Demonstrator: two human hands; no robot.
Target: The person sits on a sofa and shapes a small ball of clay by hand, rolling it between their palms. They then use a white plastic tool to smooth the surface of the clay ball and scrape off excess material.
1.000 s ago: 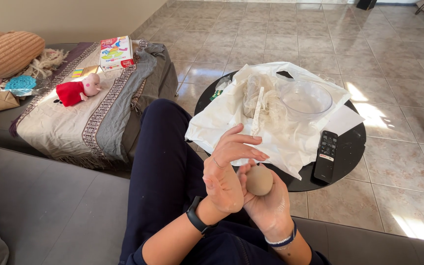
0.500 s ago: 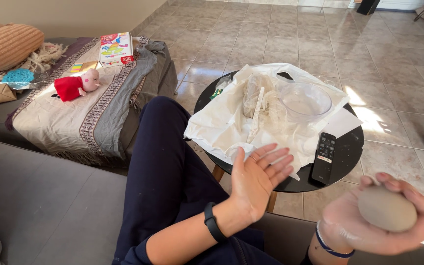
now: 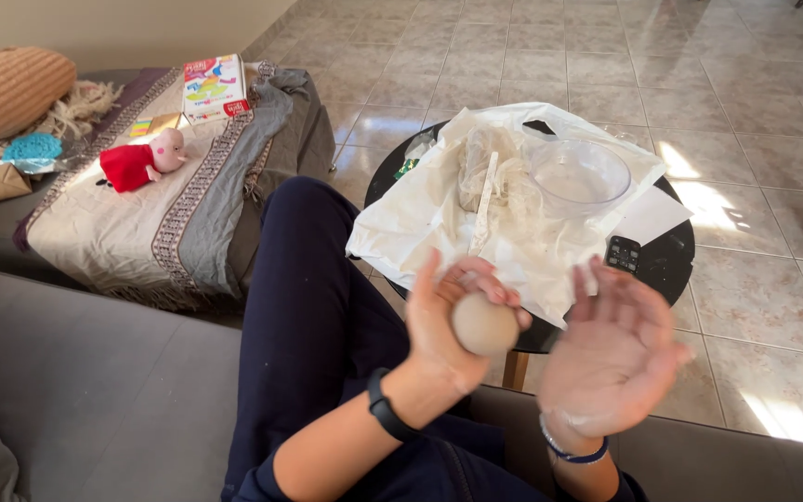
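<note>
A grey sofa point(image 3: 95, 372) fronts a tiled floor, with a round black table point(image 3: 671, 265) beyond the knees. Nearest, the left hand point(image 3: 453, 321) grasps a tan clay ball point(image 3: 483, 323); the right hand point(image 3: 611, 358) beside it is spread, palm empty. On the table lie a white cloth point(image 3: 420, 218), remote point(image 3: 623, 254) and clear bowl point(image 3: 578, 177).

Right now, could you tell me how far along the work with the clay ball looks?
Done: the ball is already round and smooth. In hand: the left hand grips it, while the right hand is open beside it, palm dusted white, not touching. Left: the bowl and the stick lie unused on the white sheet on the table.
</note>
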